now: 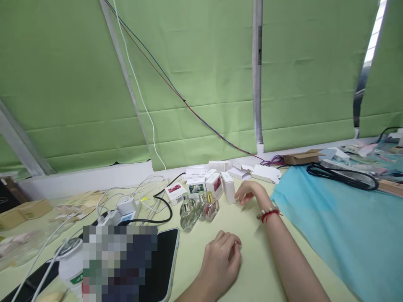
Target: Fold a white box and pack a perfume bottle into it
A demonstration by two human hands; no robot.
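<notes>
My right hand [251, 193] reaches forward with its fingers bent down and partly apart, right beside an upright white box [228, 188]. Whether the fingertips touch the box I cannot tell. Closer to me, my left hand [222, 261] rests on the pale yellow table [252, 256], its fingers curled in and nothing visible in them. Several small glass perfume bottles stand together, among them a clear one with a silver cap [189, 216] and a pinkish one with a gold cap [210, 208]. Behind them are a white box with a flower picture [197, 187] and one with a red picture [214, 186].
Blue sheeting [340, 222] covers the right side, with a coiled black cable [343, 178] on top. At left lie a phone [163, 264], a white jar [71, 262], a power strip [110, 218] and tangled cords. Opened white cartons [266, 173] lie near the green wall covering [204, 84].
</notes>
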